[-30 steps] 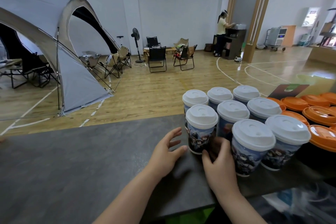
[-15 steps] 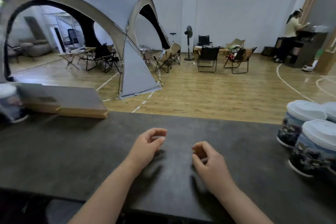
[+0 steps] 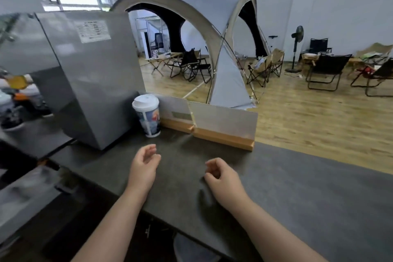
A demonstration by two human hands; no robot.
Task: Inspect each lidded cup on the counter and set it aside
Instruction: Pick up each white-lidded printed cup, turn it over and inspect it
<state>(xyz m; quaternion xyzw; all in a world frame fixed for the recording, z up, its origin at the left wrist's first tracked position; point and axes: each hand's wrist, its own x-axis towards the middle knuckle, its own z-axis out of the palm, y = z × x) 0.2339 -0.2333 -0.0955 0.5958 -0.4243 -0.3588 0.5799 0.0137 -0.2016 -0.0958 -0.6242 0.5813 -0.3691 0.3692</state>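
Observation:
One lidded cup with a white lid and printed artwork stands upright on the dark grey counter, between a grey machine and a signboard. My left hand hovers over the counter a short way in front of the cup, fingers loosely curled, holding nothing. My right hand hovers further right, fingers also loosely curled and empty. Neither hand touches the cup. The group of other cups is out of view.
A large grey box-shaped machine stands at the left on the counter. A pale signboard in a wooden base stands behind the cup. Beyond the counter are a wooden floor, a grey dome tent, folding chairs and a fan.
The view has swung left: the group of cups at the right has left the frame and the single cup by the machine has come in. Both hands stay empty over the counter.

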